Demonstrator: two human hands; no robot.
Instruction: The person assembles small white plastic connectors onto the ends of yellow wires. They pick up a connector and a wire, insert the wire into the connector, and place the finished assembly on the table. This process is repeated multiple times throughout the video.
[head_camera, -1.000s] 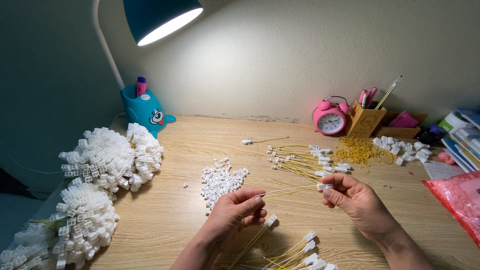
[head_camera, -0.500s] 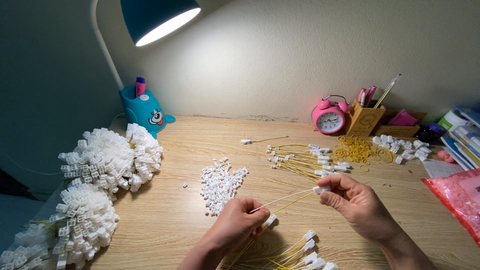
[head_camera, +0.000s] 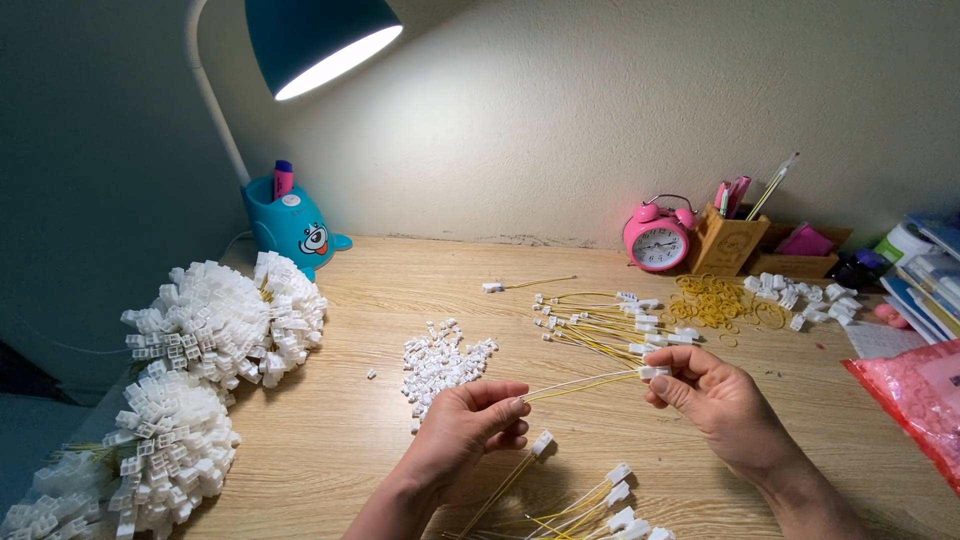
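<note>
Since earlier, left hand (head_camera: 470, 425) rose, both hands pinching a thin yellow white-tipped wire (head_camera: 585, 384), right hand (head_camera: 715, 400).

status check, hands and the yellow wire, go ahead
Left hand pinches one end of the yellow wire; right hand grips its white connector. Wire spans between both hands above the desk. Loose white connectors underneath, nothing blocking.

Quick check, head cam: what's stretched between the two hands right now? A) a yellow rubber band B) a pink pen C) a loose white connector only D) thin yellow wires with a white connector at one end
D: the left hand pinches one end of the thin yellow wires, and the right hand holds the other end at the white connector.
</note>
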